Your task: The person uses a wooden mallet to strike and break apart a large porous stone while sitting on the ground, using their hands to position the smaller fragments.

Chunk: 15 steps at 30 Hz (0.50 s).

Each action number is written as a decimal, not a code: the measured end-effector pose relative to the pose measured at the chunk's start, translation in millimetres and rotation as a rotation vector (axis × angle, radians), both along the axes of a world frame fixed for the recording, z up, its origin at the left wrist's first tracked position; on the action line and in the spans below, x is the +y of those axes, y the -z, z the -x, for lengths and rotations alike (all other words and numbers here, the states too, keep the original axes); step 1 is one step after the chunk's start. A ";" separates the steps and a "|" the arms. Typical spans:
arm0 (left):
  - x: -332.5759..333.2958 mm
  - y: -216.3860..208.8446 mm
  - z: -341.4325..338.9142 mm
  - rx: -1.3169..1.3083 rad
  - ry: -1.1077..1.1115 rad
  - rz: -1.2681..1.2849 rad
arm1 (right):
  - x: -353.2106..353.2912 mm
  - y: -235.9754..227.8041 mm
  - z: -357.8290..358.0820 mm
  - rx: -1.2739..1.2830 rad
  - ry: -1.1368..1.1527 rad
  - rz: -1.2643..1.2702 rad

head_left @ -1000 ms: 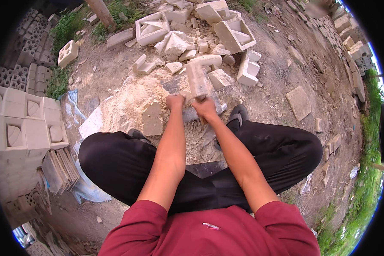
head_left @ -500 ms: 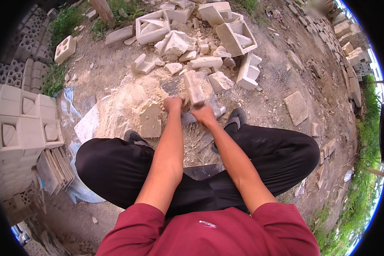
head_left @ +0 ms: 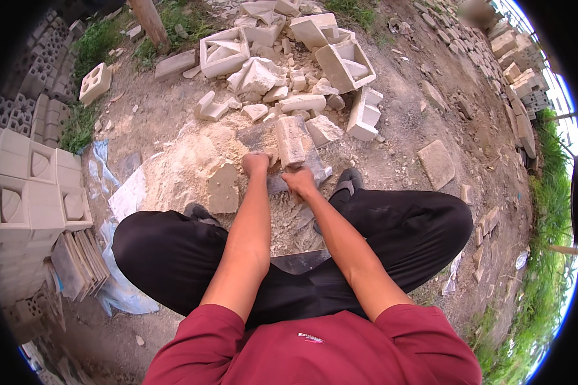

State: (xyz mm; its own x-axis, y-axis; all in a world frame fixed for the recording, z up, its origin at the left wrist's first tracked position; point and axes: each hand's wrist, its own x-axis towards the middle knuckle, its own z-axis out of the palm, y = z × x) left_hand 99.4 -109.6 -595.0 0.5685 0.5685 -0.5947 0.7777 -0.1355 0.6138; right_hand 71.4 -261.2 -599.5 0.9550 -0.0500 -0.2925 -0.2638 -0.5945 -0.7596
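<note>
My right hand (head_left: 300,182) is closed round the near end of a thick, pale, dusty wooden mallet (head_left: 290,142). The mallet's blocky body points away from me, over a flat grey slab (head_left: 315,159) strewn with crumbs. Just to the left, my left hand (head_left: 257,162) is closed beside a small pale lump (head_left: 272,154) that it seems to hold against the slab; its fingertips are partly hidden. A heap of pale crushed grit (head_left: 186,157) spreads left of the slab. Near my left wrist stands an upright grey-tan block (head_left: 223,187).
Broken pale blocks (head_left: 258,76) pile up beyond the slab. Finished blocks (head_left: 38,170) are stacked at the left, near leaning thin boards (head_left: 78,263) and blue plastic sheeting (head_left: 119,292). A flat stone (head_left: 437,164) lies to the right. My bent knees flank the work spot.
The mallet has come down and tilted toward the slab, its long top face now showing more. Both hands stay close together, and the whole view has shifted slightly.
</note>
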 end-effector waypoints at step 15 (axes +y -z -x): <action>4.7 -2.9 22.5 -0.300 0.521 -0.413 | -18.0 -10.3 -26.9 0.283 -0.022 0.054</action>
State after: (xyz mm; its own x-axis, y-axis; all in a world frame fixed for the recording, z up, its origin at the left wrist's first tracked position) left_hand 77.0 -104.9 -592.1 0.9315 0.3235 -0.1664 0.3550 -0.7089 0.6095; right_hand 98.4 -279.2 -589.2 0.8367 -0.0533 -0.5450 -0.4477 -0.6398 -0.6247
